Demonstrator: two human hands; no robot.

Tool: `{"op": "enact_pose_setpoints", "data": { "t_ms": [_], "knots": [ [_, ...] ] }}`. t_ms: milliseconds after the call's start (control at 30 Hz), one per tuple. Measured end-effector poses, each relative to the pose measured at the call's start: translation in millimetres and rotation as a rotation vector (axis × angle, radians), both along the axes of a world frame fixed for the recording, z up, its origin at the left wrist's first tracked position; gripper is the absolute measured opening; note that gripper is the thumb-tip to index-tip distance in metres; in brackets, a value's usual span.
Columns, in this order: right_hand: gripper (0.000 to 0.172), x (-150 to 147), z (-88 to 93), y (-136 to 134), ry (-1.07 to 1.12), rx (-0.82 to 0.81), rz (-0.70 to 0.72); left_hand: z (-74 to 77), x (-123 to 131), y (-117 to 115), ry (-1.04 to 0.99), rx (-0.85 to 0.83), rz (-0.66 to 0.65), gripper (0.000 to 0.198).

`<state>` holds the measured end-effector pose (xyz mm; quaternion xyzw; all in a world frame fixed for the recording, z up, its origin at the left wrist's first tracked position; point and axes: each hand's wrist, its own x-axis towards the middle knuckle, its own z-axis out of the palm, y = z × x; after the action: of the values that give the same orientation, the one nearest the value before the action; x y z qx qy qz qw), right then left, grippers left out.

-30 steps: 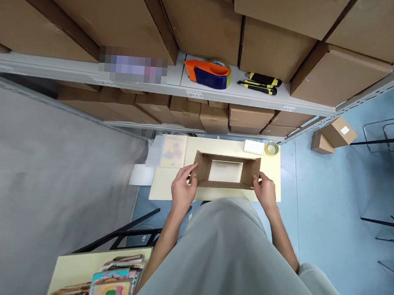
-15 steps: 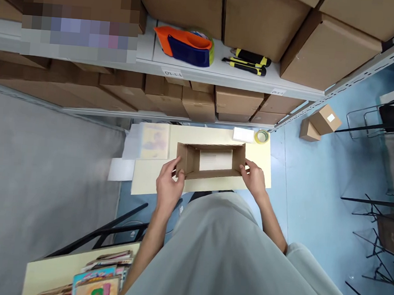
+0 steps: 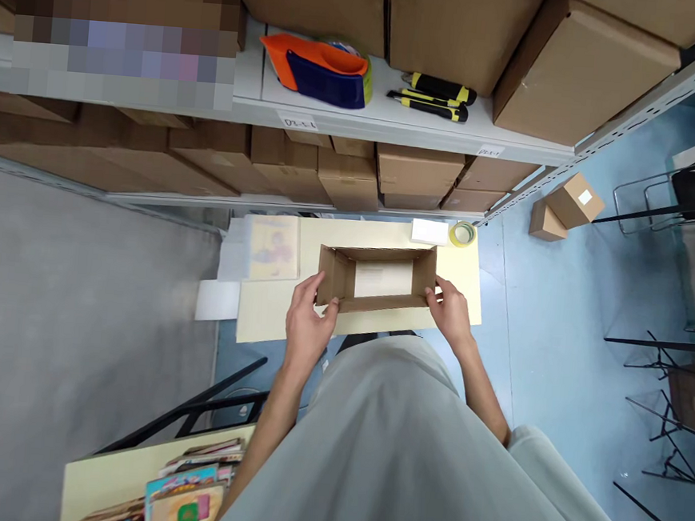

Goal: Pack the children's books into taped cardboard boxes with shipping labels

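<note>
An open-topped cardboard box (image 3: 375,303) is in front of me over the cream table (image 3: 271,319). Inside, a white sheet with faint print (image 3: 383,279) covers part of its bottom. At the box's left end, my left hand (image 3: 311,322) grips with the thumb on the near corner and the fingers along the outer wall. My right hand (image 3: 449,310) pinches the right end wall near its front corner. Behind the box are a small white box (image 3: 430,232) and a roll of tape (image 3: 462,234). A picture sheet in clear plastic (image 3: 275,248) lies left of it.
Above the table, a shelf (image 3: 334,119) holds large cartons, an orange and blue tape dispenser (image 3: 320,70) and several cutters (image 3: 432,97). Smaller cartons (image 3: 347,180) fill the level below. Books (image 3: 184,496) lie on a surface at lower left. Two cartons (image 3: 568,207) rest on the floor to the right.
The cardboard box has shifted slightly right and away from me, with both hands still on its ends. My left hand has moved right with it; the view has shifted a little.
</note>
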<state>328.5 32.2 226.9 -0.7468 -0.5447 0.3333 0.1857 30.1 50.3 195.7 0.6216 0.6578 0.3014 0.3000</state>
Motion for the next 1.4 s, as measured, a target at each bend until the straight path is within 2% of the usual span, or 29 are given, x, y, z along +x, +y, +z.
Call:
{"op": "enact_pose_setpoints", "data": {
  "t_ms": [200, 367, 433, 533, 600, 700, 833, 1033, 1233, 1400],
  "knots": [
    [0.039, -2, 4.7, -6, -0.014, 0.015, -0.01, 6.9, 2, -5, 0.02, 0.002, -0.029, 0.054],
    [0.029, 0, 4.9, -3, -0.046, -0.077, -0.055, 6.5, 2, -5, 0.046, 0.013, -0.059, 0.054],
    [0.042, 5, 0.1, 8, -0.065, -0.05, -0.098, 4.2, 1, -3, 0.049, 0.018, -0.086, 0.055],
    [0.061, 16, -9.6, 37, -0.109, 0.108, -0.121, 1.6, -2, 1, 0.058, 0.026, -0.116, 0.055],
    [0.053, 23, -14.4, 59, -0.127, 0.176, -0.097, 1.3, -3, 2, 0.079, 0.021, -0.124, 0.056],
    [0.029, 28, -16.2, 88, -0.126, 0.15, -0.058, 2.5, -4, 1, 0.113, 0.017, -0.127, 0.056],
    [0.025, 14, -13.6, 104, -0.151, 0.11, -0.078, 4.7, 3, -1, 0.098, 0.029, -0.157, 0.054],
    [0.047, -8, -17.2, 86, 0.052, 0.097, 0.004, -1.5, 9, -2, 0.08, -0.071, -0.343, 0.067],
    [0.078, 12, -28.2, 40, 0.306, 0.052, 0.028, -12.5, -14, 3, 0.055, -0.118, -0.347, 0.061],
    [0.064, 23, -32.2, 19, 0.375, -0.061, 0.116, -21.9, -22, 10, -0.004, -0.13, -0.287, 0.064]
  ]
}}
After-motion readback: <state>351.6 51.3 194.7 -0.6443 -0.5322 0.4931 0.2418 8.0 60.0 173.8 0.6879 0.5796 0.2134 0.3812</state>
